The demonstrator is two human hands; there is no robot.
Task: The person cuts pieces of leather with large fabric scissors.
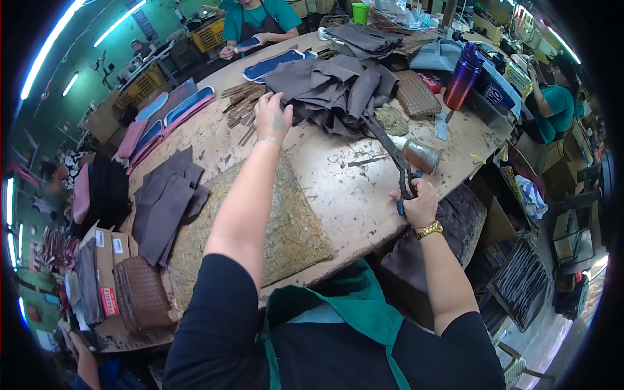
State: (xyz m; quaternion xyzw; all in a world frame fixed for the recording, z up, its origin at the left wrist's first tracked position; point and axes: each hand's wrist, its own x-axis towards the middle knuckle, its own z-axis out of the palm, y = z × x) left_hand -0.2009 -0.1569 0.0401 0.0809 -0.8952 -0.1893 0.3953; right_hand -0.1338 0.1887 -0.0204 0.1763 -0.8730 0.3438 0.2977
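Note:
My right hand (419, 201) is wrapped round the handles of a large pair of dark scissors (392, 151). Their blades point away from me, toward the pile, with the tips close to its right side. My left hand (272, 120) reaches far over the table, fingers apart and nothing seen in them. It is at the left edge of a heap of dark brown leather pieces (325, 88), beside a bundle of thin brown strips (242, 107). More cut dark pieces (168, 198) lie at the left, partly over a worn, mottled slab (260, 221) near me.
A metal cup (421, 155) lies on its side near the scissors. Behind it are a woven brown case (417, 94) and a purple-red bottle (463, 77). Blue panels (276, 64) lie across the table near a seated person (260, 26). A woven brown piece (144, 292) stands at the left.

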